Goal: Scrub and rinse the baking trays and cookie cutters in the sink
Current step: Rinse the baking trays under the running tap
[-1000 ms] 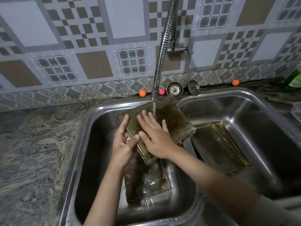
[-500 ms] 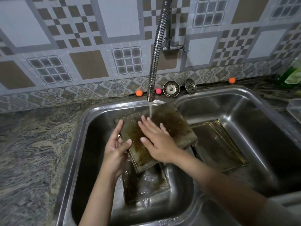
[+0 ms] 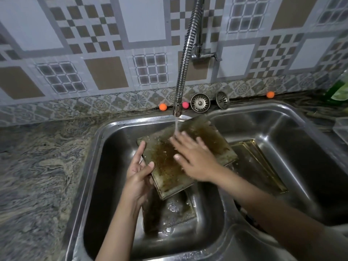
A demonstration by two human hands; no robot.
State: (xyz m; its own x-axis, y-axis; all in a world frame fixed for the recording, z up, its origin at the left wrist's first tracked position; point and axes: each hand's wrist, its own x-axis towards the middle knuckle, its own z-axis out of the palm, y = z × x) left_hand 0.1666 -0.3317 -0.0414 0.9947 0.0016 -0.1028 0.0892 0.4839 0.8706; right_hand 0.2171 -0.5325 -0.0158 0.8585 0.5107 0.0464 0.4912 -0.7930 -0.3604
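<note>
1. While water runs from the flexible faucet [image 3: 183, 68], the head view shows a stained baking tray [image 3: 167, 166] held tilted over the left basin of the steel double sink [image 3: 94, 157], its far corner reaching toward the divider between the basins.
2. Left hand [image 3: 138, 178]: it grips the tray's left edge, thumb curled over the top face and fingers extended along the side.
3. Right hand [image 3: 194, 159]: open, fingers straight and spread, lying flat on the tray's upper face; the water stream lands at its fingertips. The hand is slightly blurred.
4. Second tray [image 3: 169, 210]: lies wet on the floor of the left basin, partly under the held tray.
5. Third tray [image 3: 259, 166]: rests in the right basin, leaning against the divider side.
6. Table [image 3: 37, 176]: marbled stone surrounds the sink. At its back edge, against the patterned tile wall [image 3: 94, 44], stand two metal sink strainers [image 3: 200, 102], two orange balls [image 3: 162, 107] and a pink ball [image 3: 185, 105].
7. Green bottle [image 3: 337, 91]: partly visible at the right edge.
</note>
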